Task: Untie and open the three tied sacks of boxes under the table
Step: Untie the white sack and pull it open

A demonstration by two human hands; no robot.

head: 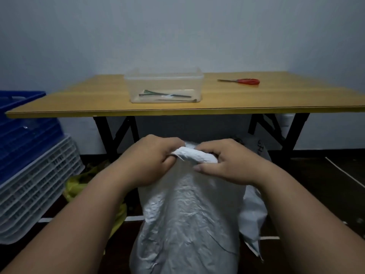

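A white woven sack (187, 224) is stood upright on the dark floor in front of the table (59, 107), its gathered neck pulled up to approx. the level of the table's black legs. The neck is gripped by both hands: the left hand (152, 161) is closed on the bunched fabric from the left, w/ the fingers curled over the top and the thumb tucked beneath a folded lip of material; the right hand (227, 163) is clamped on the same twisted roll from the right, thumb laid along the front. The two hands are held close together, nearly touching, w/ the rolled neck between them. Whether a tie is on the neck cannot be told, since it is covered by the fingers. A second white sack (254, 204) is seen just behind and to the right of the first, partly under the table. Yellow plastic (76, 186) is crumpled on the floor at left, near the stacked crates, blue (21, 135) over white (35, 192). On the tabletop a clear plastic container (166, 86) is set near the middle, w/ a few dark strip-like items inside (too blurred to identify), and red-handled scissors (240, 81) are laid well apart to its right.
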